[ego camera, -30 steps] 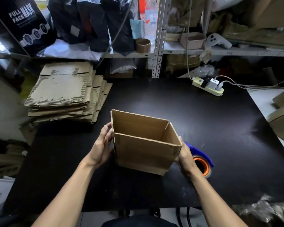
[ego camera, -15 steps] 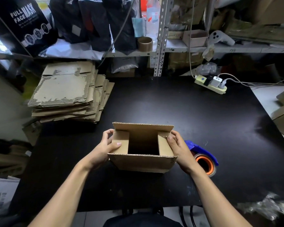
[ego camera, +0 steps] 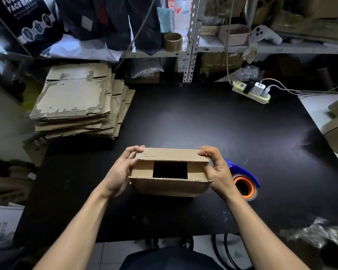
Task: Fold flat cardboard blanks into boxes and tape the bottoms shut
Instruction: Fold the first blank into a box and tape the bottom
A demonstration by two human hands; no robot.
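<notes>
The cardboard box (ego camera: 170, 172) sits on the black desk (ego camera: 213, 133), near its front edge. The left hand (ego camera: 119, 172) and right hand (ego camera: 217, 170) curl their fingers over the far flap's (ego camera: 172, 155) corners, apparently pinching them. A tape dispenser (ego camera: 243, 184) lies just right.

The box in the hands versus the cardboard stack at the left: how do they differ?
The box is opened up into a hollow shape; the stack lies flat in layers. The left hand and right hand hold the box near the table's front edge; the stack sits untouched at the far left. Both are plain brown corrugated cardboard.
</notes>
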